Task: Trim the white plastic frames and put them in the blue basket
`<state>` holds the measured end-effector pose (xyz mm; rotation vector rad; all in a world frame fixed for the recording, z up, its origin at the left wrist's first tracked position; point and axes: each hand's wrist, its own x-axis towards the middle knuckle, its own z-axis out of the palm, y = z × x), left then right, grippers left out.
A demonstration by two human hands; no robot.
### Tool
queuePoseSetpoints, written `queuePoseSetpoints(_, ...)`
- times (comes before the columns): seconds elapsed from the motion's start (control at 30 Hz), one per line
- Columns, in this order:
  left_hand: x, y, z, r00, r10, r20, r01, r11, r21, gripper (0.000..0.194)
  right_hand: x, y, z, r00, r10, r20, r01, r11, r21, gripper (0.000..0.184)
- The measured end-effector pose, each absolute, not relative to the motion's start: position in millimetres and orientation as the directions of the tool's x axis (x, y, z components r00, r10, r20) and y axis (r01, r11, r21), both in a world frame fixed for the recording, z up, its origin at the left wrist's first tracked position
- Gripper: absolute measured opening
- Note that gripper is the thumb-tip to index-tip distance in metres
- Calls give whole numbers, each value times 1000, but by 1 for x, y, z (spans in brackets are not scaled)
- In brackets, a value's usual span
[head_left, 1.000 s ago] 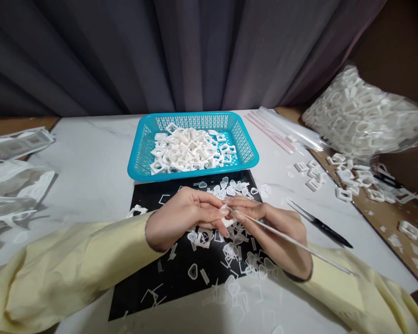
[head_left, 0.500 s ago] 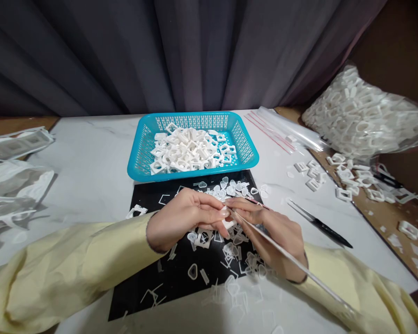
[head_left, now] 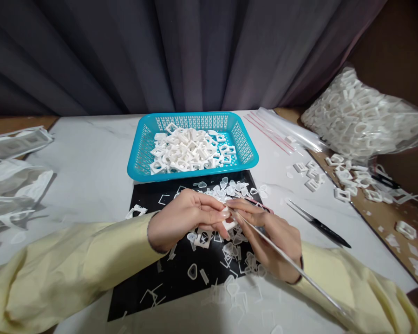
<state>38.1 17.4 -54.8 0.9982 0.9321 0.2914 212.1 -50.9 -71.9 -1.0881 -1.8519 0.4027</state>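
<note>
Over the black mat (head_left: 135,278), my left hand (head_left: 188,215) pinches a small white plastic frame (head_left: 231,224) between thumb and fingers. My right hand (head_left: 271,236) is closed on a long, thin, pale grey rod (head_left: 285,257). Its near end slants down to the right across my sleeve, while the tip meets the frame's upper edge. Fingertips of both hands almost touch, so part of the contact is hidden. White offcuts (head_left: 231,250) and another white frame (head_left: 204,237) lie beneath.
A blue basket (head_left: 191,176) with white frames stands behind my hands. To the right lie black-handled tweezers (head_left: 322,228), loose frames (head_left: 311,176), clear zip bags (head_left: 282,127) and a full bag of parts (head_left: 365,116). More white pieces (head_left: 17,185) sit at the left.
My right hand and the rod shift very slightly, the rod's near end swinging a little to the left. The left hand keeps its pinch on the frame.
</note>
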Motion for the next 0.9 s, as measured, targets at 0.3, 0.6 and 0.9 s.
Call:
queuePoseSetpoints(0.3,38,16,-53,592,622,-512,188,511,839,10,211,-54,-72,-110,853,510,438,502,-745,19)
queuePoseSetpoints(0.6,34,21,-47,703,600,-381,57,487,871,7,213,-52,-64,-83,831,550,207,554,-806,24)
queuePoseSetpoints(0.9,36,20,-45,686,632,-360,72,434,898,5,215,-51,-64,-146,778,610,227,627,-745,32)
